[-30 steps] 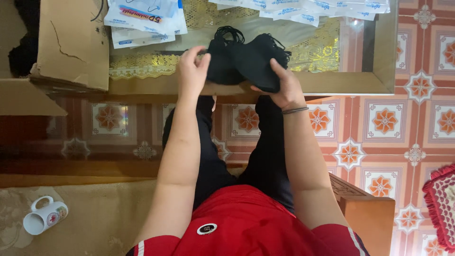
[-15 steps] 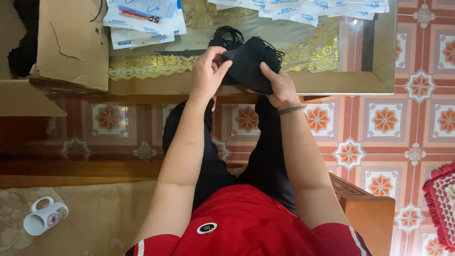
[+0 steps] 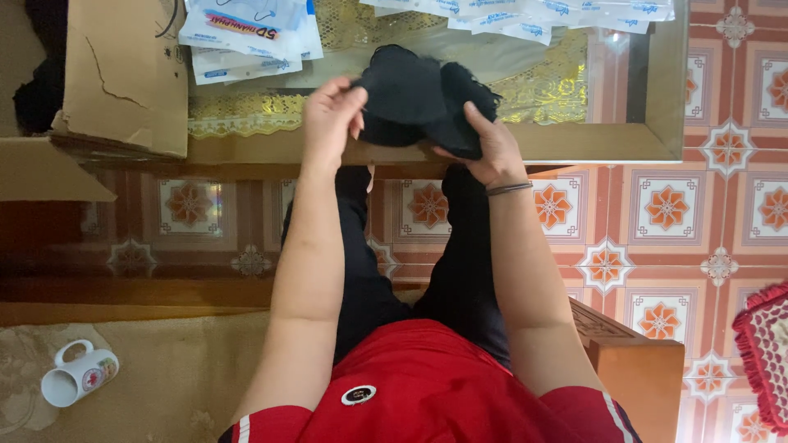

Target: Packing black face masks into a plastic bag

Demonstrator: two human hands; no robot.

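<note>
I see my left hand (image 3: 330, 115) pinching the black fabric mask (image 3: 420, 97) at its nine o'clock edge, while my right hand (image 3: 486, 148) grips its five o'clock edge, above the table's (image 3: 574, 141) near rim, white packets (image 3: 246, 33) at eleven o'clock.

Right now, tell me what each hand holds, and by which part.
Both grip one bundle of black fabric pieces: the left hand pinches its left edge, and the right hand holds its lower right edge.

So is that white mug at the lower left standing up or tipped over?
Tipped over. The white mug lies on its side on the beige cloth, its open mouth facing sideways.
</note>
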